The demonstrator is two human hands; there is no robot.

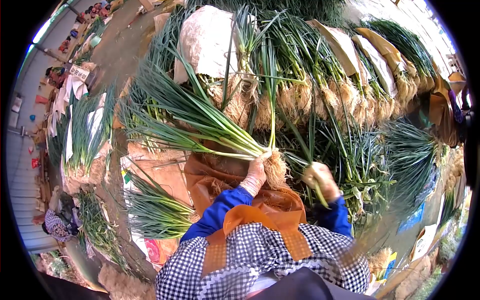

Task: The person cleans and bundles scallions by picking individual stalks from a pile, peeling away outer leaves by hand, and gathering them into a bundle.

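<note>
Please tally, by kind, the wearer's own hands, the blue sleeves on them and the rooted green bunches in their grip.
Hands: 2 (left hand, right hand)
Blue sleeves: 2 (left sleeve, right sleeve)
Rooted green bunch: 1
Total: 5

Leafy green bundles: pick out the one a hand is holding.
The leafy bundle gripped near its pale roots by the left hand, leaves fanning to the picture's upper left; the lined-up bundles behind it lie unheld.

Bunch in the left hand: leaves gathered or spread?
Spread. From the left hand, the bunch fans its leaves toward the picture's upper left; its roots are clumped together.
</note>
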